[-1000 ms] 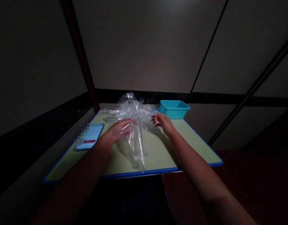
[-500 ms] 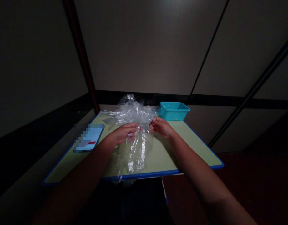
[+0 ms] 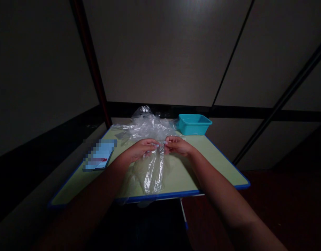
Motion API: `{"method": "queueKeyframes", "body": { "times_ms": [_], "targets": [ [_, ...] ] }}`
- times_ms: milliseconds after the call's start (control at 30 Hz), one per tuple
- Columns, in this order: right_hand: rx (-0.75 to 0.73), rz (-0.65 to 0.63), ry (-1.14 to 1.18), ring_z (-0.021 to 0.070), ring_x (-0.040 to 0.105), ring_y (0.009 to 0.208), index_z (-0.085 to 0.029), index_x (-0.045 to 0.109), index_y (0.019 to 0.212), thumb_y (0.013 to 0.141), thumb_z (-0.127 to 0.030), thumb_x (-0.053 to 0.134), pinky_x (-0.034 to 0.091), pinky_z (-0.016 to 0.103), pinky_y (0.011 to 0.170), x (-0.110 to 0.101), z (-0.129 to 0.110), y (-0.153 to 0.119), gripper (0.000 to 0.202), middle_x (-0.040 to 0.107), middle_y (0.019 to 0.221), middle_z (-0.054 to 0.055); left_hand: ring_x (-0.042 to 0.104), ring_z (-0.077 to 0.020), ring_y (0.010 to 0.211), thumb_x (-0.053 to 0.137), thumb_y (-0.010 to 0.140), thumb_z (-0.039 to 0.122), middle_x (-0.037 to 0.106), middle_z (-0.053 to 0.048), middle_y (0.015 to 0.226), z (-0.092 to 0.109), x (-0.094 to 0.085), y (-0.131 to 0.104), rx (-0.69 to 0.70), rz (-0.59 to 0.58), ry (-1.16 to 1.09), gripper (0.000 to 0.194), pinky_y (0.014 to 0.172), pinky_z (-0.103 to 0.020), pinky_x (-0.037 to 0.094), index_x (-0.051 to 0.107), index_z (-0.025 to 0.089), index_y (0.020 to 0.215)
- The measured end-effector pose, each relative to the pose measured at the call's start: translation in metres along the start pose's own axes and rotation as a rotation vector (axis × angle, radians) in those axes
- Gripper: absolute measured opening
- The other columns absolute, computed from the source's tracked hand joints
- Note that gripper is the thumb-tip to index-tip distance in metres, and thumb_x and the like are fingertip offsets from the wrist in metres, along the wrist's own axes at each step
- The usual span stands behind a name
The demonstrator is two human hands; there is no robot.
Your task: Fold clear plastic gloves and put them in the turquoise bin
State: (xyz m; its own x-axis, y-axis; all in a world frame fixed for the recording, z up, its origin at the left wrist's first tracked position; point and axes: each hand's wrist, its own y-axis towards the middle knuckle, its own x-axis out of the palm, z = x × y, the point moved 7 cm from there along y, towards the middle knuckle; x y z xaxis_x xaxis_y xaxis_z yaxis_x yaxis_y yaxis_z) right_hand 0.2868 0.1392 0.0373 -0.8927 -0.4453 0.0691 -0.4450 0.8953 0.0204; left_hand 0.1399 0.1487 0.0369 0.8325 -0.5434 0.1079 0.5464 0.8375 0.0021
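A clear plastic bag [image 3: 153, 170] hangs from my fingers over the front half of the green table, its shiny folds reaching toward the front edge. My left hand [image 3: 146, 147] pinches its top from the left side. Close beside it, my right hand [image 3: 176, 144] pinches the top from the right, with a small gap between the two. Behind both hands lies a crumpled pile of clear plastic bags [image 3: 152, 125] at the back of the table.
A turquoise basket [image 3: 195, 129] stands at the back right corner. On the left side of the blue-edged table [image 3: 215, 167] lies a phone or tablet [image 3: 101, 155], partly pixelated. Dark panelled walls [image 3: 160, 62] rise behind and to the left.
My right hand has come a little lower and nearer to my left hand, and both now pinch the bag's top close together. The pile and basket look unmoved.
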Motion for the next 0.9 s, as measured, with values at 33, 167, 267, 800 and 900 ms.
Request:
{"method": "queueKeyframes", "body": {
  "times_ms": [33, 167, 267, 800, 900],
  "targets": [
    [0.005, -0.004, -0.02, 0.0131, 0.062, 0.054, -0.019, 0.055, 0.069, 0.058, -0.05, 0.085, 0.052, 0.026, 0.055, -0.001, 0.0, 0.0, 0.044, 0.066, 0.062, -0.001, 0.045, -0.008, 0.048, 0.082, 0.056, 0.031, 0.062, 0.001, 0.063, 0.001, -0.003, 0.001, 0.019, 0.029, 0.01, 0.026, 0.046, -0.021, 0.028, 0.07, 0.017, 0.074],
    [-0.023, 0.096, -0.157, 0.0105, 0.053, 0.039, -0.019, 0.052, 0.069, 0.061, -0.048, 0.08, 0.041, 0.022, 0.039, -0.014, -0.002, 0.001, 0.041, 0.064, 0.059, -0.002, 0.043, -0.0088, 0.045, 0.079, 0.057, 0.032, 0.056, 0.002, 0.053, 0.007, -0.018, 0.006, 0.099, 0.167, 0.071, 0.02, 0.045, -0.021, 0.027, 0.067, 0.017, 0.063],
    [-0.064, 0.217, -0.194, 0.0076, 0.047, 0.035, -0.02, 0.049, 0.07, 0.065, -0.045, 0.076, 0.034, 0.02, 0.034, -0.027, -0.002, 0.003, 0.037, 0.061, 0.059, -0.005, 0.041, -0.009, 0.044, 0.076, 0.058, 0.029, 0.053, 0.002, 0.05, 0.013, -0.028, 0.006, 0.134, 0.236, 0.123, 0.016, 0.045, -0.022, 0.026, 0.065, 0.017, 0.057],
    [-0.092, 0.483, -0.443, 0.0094, 0.038, 0.027, -0.024, 0.042, 0.071, 0.074, -0.037, 0.068, 0.025, 0.02, 0.033, -0.054, 0.005, 0.005, 0.029, 0.042, 0.036, -0.012, 0.047, -0.0105, 0.041, 0.075, 0.067, 0.03, 0.053, 0.001, 0.044, 0.017, -0.063, 0.003, 0.21, 0.559, 0.129, 0.023, 0.044, -0.021, 0.032, 0.062, 0.017, 0.054],
    [-0.119, 0.504, -0.47, 0.0085, 0.036, 0.028, -0.024, 0.041, 0.071, 0.073, -0.04, 0.067, 0.023, 0.02, 0.034, -0.055, 0.002, 0.005, 0.03, 0.043, 0.038, -0.011, 0.048, -0.0113, 0.042, 0.073, 0.07, 0.036, 0.053, 0.001, 0.045, 0.018, -0.064, 0.001, 0.226, 0.583, 0.113, 0.025, 0.044, -0.021, 0.034, 0.065, 0.016, 0.057]
  ]
}}
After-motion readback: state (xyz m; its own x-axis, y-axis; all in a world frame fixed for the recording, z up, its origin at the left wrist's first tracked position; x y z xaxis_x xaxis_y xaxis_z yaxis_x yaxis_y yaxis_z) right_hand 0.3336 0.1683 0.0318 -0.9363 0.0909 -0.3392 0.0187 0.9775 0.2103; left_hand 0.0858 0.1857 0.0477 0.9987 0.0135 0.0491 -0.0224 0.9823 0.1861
